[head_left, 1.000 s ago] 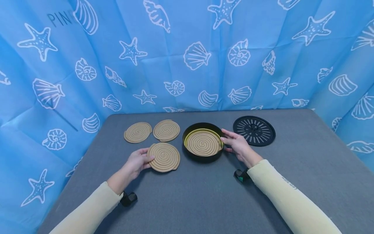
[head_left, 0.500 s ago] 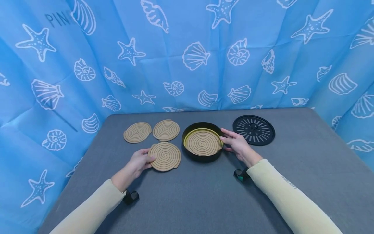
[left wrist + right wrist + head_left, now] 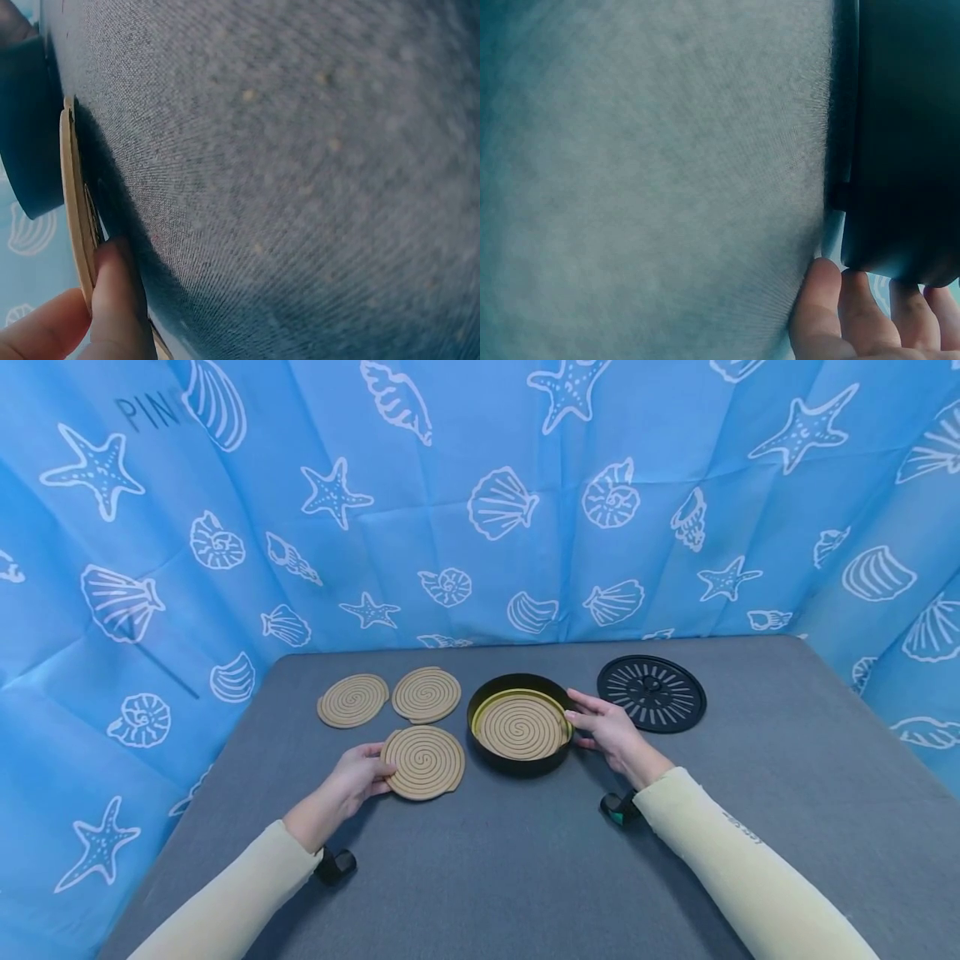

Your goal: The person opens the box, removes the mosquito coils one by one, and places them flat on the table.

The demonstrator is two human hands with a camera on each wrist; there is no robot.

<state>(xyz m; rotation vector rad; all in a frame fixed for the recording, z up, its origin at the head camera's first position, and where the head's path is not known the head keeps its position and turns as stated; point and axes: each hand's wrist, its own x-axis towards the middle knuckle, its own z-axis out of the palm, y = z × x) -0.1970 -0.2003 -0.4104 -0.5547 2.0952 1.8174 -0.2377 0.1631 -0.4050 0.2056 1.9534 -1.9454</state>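
Observation:
My left hand pinches the left edge of a tan spiral mosquito coil, thumb on top and fingers beneath. In the left wrist view this coil shows edge-on, with a dark shadow beside it on the cloth. Just right of it stands a round black mosquito coil holder, yellowish inside. Another spiral coil lies in it. My right hand grips the holder's right rim. Seen from the right wrist, fingertips meet the holder's dark outer wall; the thumb is hidden there.
Two more coils, a left one and a right one, lie flat behind the held coil. A black slotted lid with a centre knob lies right of the holder. Grey cloth covers the table; a blue shell-print curtain hangs behind.
My left hand has shifted slightly right with the mosquito coil over the last second, and is still since half a second ago. My right hand and the holder stay in place.

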